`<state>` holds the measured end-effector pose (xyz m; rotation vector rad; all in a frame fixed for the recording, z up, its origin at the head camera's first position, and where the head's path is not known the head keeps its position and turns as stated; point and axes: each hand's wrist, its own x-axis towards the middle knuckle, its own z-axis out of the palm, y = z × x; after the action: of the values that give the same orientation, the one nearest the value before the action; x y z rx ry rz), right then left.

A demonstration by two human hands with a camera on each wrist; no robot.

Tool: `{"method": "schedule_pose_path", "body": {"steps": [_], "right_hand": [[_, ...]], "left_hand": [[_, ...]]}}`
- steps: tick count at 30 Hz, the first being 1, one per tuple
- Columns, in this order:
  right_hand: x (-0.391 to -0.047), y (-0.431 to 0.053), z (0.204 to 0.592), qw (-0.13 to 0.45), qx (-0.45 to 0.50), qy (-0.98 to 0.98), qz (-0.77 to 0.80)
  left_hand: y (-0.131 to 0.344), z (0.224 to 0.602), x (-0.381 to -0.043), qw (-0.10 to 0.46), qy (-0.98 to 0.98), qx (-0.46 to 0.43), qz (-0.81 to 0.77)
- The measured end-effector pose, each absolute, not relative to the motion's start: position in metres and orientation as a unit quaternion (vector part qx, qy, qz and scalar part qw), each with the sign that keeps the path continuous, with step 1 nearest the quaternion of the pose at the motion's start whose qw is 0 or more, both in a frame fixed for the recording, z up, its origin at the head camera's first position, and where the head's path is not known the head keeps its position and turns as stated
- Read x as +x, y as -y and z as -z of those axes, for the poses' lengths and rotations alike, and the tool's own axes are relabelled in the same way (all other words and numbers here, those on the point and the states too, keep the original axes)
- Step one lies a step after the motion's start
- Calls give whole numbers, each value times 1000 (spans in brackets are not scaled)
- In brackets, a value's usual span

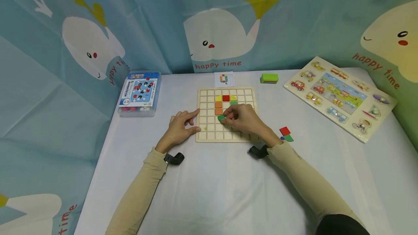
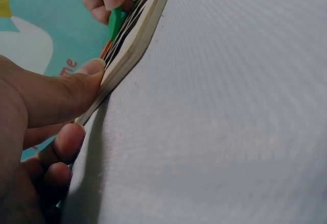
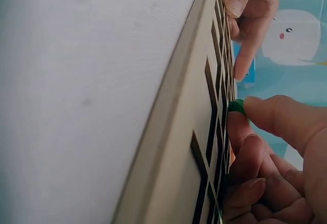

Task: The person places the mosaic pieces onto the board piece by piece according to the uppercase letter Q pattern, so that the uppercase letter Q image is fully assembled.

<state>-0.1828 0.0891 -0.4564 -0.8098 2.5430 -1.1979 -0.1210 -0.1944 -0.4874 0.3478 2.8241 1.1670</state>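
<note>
A square wooden grid board (image 1: pixel 209 136) lies on the table. At its left side, the thumb and extended index finger of my left hand (image 1: pixel 179 127) touch the edge, the other fingers tucked loosely. My right hand (image 1: pixel 244 119) pinches a green rounded tile (image 1: pixel 221 118) between thumb and fingertips, just below the orange tiles (image 1: pixel 218 108) on the grid. In the right wrist view, the green tile (image 3: pixel 236 106) shows close over the cells. A red tile (image 1: pixel 226 98) sits between two yellow rounded tiles, above another green tile (image 1: pixel 233 103). My right hand hides part of the board.
A small pattern card (image 1: pixel 224 79) lies behind the board. Right of it are a stack of green-topped pieces (image 1: pixel 269 78) and a vehicle puzzle (image 1: pixel 341 95). A plastic molecule-kit box (image 1: pixel 139 93) stands at left. Loose red (image 1: pixel 285 131), green and blue tiles lie by my right wrist.
</note>
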Motion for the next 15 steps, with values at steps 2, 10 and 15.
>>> {"method": "schedule_pose_path", "body": {"steps": [2, 10, 15], "right_hand": [[-184, -87, 457, 108, -275, -865, 406], [-187, -83, 459, 114, -297, -868, 381], [-186, -80, 459, 106, -309, -875, 358]], "left_hand": [[195, 487, -121, 33, -918, 113, -380], [195, 487, -122, 33, -918, 110, -380], [195, 487, -122, 34, -919, 111, -378]]}}
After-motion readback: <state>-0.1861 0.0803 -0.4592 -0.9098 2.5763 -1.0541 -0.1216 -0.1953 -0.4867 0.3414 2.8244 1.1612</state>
